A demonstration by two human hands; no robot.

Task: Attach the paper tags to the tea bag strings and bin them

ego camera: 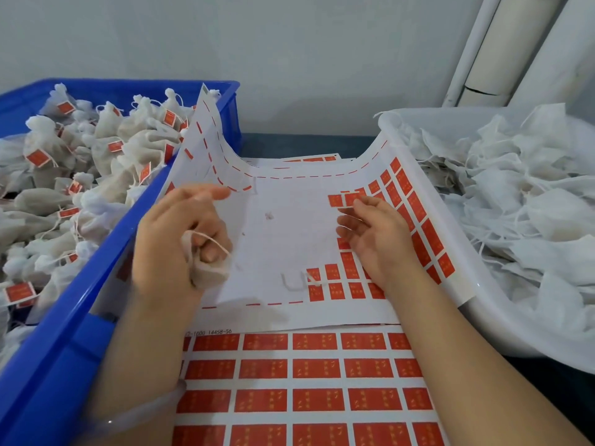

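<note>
left hand [180, 233] has its lower fingers curled round a tea bag [209, 275], string [212, 241] looping loose over the knuckles; right hand [380, 236] is apart from it, fingers loosely spread, tips at a red tag [352, 198] in the short top row, nothing gripped that I can see. Risks as I read them: the string isn't pinned by anything, so it can slip off the knuckles before the tag folds over it, and then the tag sticks to itself or to a finger; the tag may tear, or drag its neighbour along, if it's peeled from the wrong corner; the part-used sheet [289, 226] is curled up at both sides and only the right wrist rests on it, so a hard peel could lift the whole sheet. Pose: left thumb and forefinger are stretched up and away from the bag, palm turned inward; right palm faces left, wrist low on the sheet, forearm coming in from lower right. Outward: full sheet [306, 397] lies underneath, nearer the person. Blue bin [64, 333] to the left is heaped with tagged bags [128, 136], white bin [502, 320] to the right holds untagged bags [515, 204]. Held bag carries no tag that I can see, so it's not ready for the blue bin
</note>
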